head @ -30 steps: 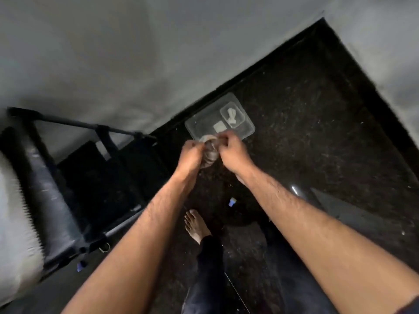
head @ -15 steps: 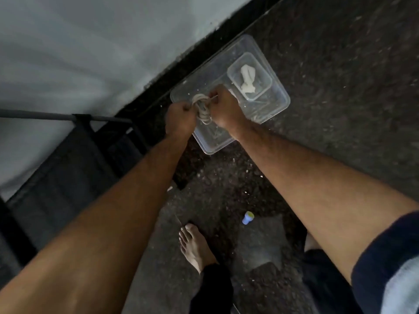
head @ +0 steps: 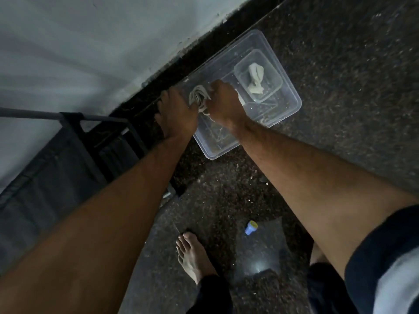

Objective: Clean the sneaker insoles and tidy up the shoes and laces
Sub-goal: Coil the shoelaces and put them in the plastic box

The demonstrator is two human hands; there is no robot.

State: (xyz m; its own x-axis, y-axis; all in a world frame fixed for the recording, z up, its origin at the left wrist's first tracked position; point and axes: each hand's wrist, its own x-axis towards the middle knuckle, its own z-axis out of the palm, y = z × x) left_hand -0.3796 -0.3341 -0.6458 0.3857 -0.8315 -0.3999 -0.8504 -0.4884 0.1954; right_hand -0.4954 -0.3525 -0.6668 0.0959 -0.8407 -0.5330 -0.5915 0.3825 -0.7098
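Observation:
A coiled bundle of pale shoelaces [head: 199, 98] is held between both hands over a clear plastic tub [head: 288, 109] on the dark floor. My left hand [head: 178, 114] grips the bundle from the left and my right hand [head: 223, 105] grips it from the right, fingers curled. Inside the tub sits a smaller clear container [head: 272, 71] with a crumpled white cloth [head: 255, 79] in it. No sneakers or insoles are in view.
The tub lies against a black skirting under a pale wall [head: 90, 53]. A dark metal rack [head: 74, 141] stands at the left. A small blue and yellow cap [head: 251, 227] lies on the floor near my bare foot [head: 192, 257].
The camera has dropped closer to the floor and the tub looks much larger. Both hands, still holding the lace bundle, have come down over the tub's left half.

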